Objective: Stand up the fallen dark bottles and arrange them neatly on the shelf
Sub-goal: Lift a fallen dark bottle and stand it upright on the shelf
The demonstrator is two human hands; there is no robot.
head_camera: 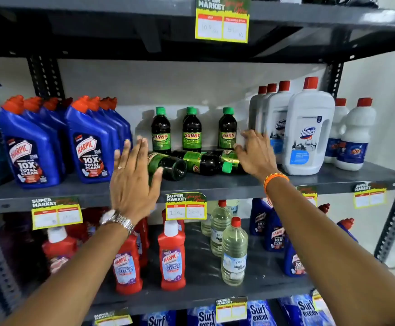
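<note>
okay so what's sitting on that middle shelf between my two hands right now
In the head view, between your left hand and right hand lie the fallen dark bottles, green-labelled, on their sides. Three more stand upright behind them.

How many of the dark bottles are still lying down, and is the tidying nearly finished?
Three or four dark bottles stand at the back of the shelf. About three fallen bottles lie in a pile in front. The left hand and right hand are open on either side of the pile, gripping nothing yet. Standing and lining them up is all still left.
</note>
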